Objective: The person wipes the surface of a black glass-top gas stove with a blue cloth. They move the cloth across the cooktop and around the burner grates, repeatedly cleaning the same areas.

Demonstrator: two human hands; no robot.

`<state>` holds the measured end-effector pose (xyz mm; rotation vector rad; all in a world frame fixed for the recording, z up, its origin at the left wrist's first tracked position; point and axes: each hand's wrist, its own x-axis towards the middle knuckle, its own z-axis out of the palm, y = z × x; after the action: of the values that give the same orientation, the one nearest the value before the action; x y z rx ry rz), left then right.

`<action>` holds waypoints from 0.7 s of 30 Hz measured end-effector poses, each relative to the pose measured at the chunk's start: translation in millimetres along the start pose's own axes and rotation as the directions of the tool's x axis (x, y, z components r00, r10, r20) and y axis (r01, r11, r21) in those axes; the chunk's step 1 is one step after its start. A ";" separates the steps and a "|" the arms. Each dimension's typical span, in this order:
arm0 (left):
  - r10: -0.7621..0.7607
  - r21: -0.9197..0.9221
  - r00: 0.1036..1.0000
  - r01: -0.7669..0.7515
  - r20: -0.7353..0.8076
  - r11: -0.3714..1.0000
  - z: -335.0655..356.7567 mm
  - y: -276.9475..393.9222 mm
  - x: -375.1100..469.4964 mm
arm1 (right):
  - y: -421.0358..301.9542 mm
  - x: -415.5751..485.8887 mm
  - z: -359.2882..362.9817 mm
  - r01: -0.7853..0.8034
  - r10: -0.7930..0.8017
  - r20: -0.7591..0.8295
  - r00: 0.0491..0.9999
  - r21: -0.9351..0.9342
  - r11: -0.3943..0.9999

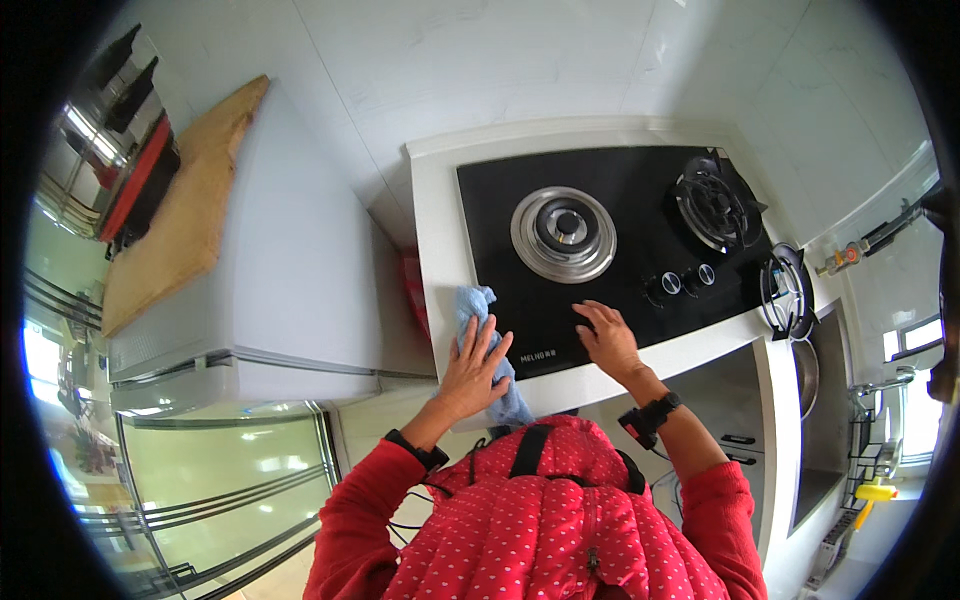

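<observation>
My left hand [474,371] presses a light blue cloth [472,304] onto the white countertop [442,240], at the left edge of a black glass gas hob [630,195]. The cloth trails over the counter's front edge towards my jacket. My right hand [609,341] is over the hob's front part with bent, parted fingers and nothing in them; whether it touches the glass I cannot tell. Beyond the hands is the left burner [564,234], bare of a pan support. Two control knobs [686,281] sit right of it. The right burner carries a black pan support [718,204].
A second pan support [786,292] rests at the hob's right front corner. A refrigerator [300,247] rises on the left, with a wooden board [191,202] and cookware on top. A gas valve [847,255] is on the right, and a sink [817,420] lies lower right.
</observation>
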<state>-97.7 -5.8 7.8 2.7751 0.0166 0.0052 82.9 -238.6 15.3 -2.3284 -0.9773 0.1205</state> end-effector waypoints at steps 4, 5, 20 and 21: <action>-0.054 -0.092 0.990 0.042 -0.132 0.995 6.3 -32.5 20.2 | 38.8 -3.0 -11.1 -0.034 0.022 -0.122 0.992 -0.097 0.995; -0.086 -0.088 0.988 0.075 -0.127 0.993 7.0 -40.8 25.0 | 45.5 -4.0 -11.8 -0.046 0.028 -0.147 0.989 -0.116 0.992; -0.104 0.077 0.992 0.110 -0.078 0.991 -8.9 -115.6 135.6 | 66.6 -6.7 -9.6 0.017 -0.069 -0.287 0.956 -0.182 0.983; -0.094 0.063 0.991 0.100 -0.094 0.993 -9.4 -121.1 142.8 | 66.6 -6.7 -9.3 0.017 -0.069 -0.287 0.956 -0.180 0.984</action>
<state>43.7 112.4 -26.6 2.8361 0.1789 0.1072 122.2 -284.0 -15.6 -2.3916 -0.9178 -0.3325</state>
